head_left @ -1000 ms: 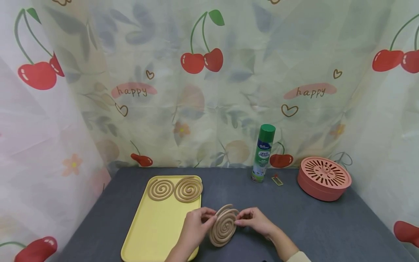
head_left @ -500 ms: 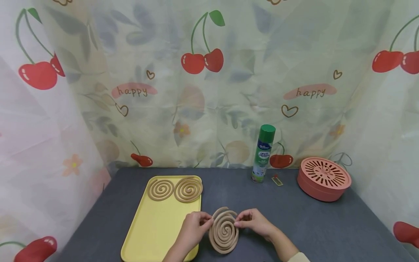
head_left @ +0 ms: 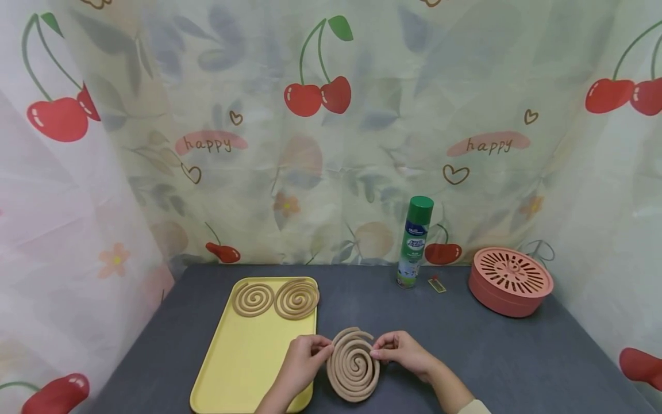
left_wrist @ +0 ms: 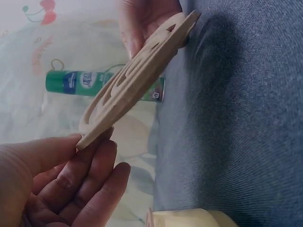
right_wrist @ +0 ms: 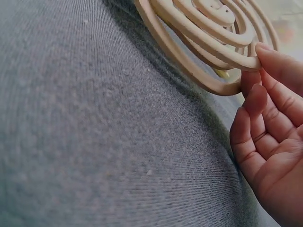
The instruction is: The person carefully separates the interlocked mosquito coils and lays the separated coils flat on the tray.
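A tan mosquito coil (head_left: 338, 371), its spirals seemingly nested as a pair, is held tilted above the dark cloth by both hands. My left hand (head_left: 300, 361) pinches its left edge between thumb and fingers. On the other side, my right hand (head_left: 405, 352) pinches the upper right edge. Seen edge-on in the left wrist view, the coil (left_wrist: 130, 97) slants up off the cloth. In the right wrist view one outer strand of the coil (right_wrist: 213, 87) stands apart from the rest near the fingertips. Two single coils, left (head_left: 253, 301) and right (head_left: 297, 299), lie on the yellow tray (head_left: 250, 356).
A green spray can (head_left: 415, 241) stands at the back, with a small yellow-edged tag (head_left: 437, 284) beside it. At the right is a round pink box with a slotted lid (head_left: 511, 282). A printed curtain (head_left: 331, 144) hangs behind the dark cloth (head_left: 465, 345).
The coil has turned from a steep sideways tilt so its spiral face shows more fully, and its lower edge has dropped slightly. My left hand has shifted a little left and down.
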`<state>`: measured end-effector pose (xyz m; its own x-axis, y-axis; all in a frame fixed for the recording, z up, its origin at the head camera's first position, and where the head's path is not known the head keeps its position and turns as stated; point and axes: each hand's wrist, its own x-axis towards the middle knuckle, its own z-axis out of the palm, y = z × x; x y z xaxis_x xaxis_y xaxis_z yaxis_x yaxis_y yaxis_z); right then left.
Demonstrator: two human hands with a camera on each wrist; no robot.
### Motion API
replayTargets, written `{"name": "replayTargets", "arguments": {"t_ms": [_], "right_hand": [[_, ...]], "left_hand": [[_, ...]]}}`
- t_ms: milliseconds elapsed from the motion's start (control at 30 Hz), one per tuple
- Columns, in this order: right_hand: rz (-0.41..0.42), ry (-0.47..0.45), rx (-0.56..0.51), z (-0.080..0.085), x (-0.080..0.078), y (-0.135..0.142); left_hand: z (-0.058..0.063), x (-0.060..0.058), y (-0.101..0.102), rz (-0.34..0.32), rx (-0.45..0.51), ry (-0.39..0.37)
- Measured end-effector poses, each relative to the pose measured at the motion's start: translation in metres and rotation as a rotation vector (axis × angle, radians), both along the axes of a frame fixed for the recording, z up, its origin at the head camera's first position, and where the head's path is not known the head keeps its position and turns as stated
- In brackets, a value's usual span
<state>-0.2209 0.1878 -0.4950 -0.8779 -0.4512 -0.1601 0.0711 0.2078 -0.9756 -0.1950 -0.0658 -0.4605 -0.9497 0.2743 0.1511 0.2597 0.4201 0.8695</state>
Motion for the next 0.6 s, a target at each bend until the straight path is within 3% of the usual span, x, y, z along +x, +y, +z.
{"name": "replayTargets", "arguments": {"t_ms": [300,600], "right_hand": [[0.042,-0.064,-0.159,-0.0053,0.0001,0.0009],[0.041,-0.061,-0.247,-0.0072,0.0008,0.0047]], "left_hand": [[-0.0004,-0.0012,-0.002,-0.015,0.034,-0.028],[0.0044,-0.0005,-0.0044,0.022,0.05,-0.04]]}}
